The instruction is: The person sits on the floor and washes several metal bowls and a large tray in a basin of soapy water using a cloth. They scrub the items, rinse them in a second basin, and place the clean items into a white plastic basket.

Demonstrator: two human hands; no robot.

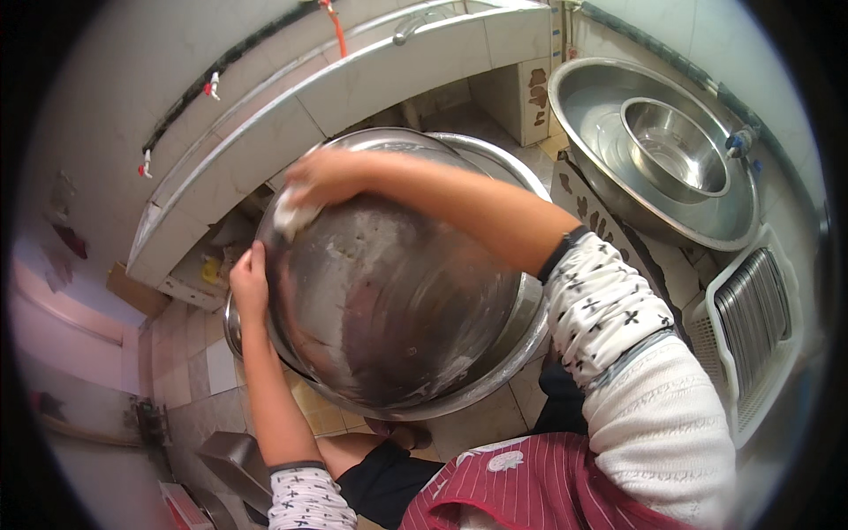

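Before me a large round metal basin [411, 291] is tilted with its underside up, over another wide metal basin [477, 397] on the floor. My left hand [250, 281] grips the upturned basin's rim at the left. At the upper left of the same basin, my right hand [324, 177] presses a white cloth or pad [291, 215] against the metal; the hand is blurred. Pale smears and streaks mark the dull grey underside. What the lower basin holds is mostly hidden.
A tiled trough sink [397, 79] runs along the wall ahead, below taps with red handles [213, 86]. On the right stands a big metal basin [589, 126] with a smaller metal bowl [676, 152] inside. Nearer, a white plastic basket [762, 397] holds several metal trays [755, 318].
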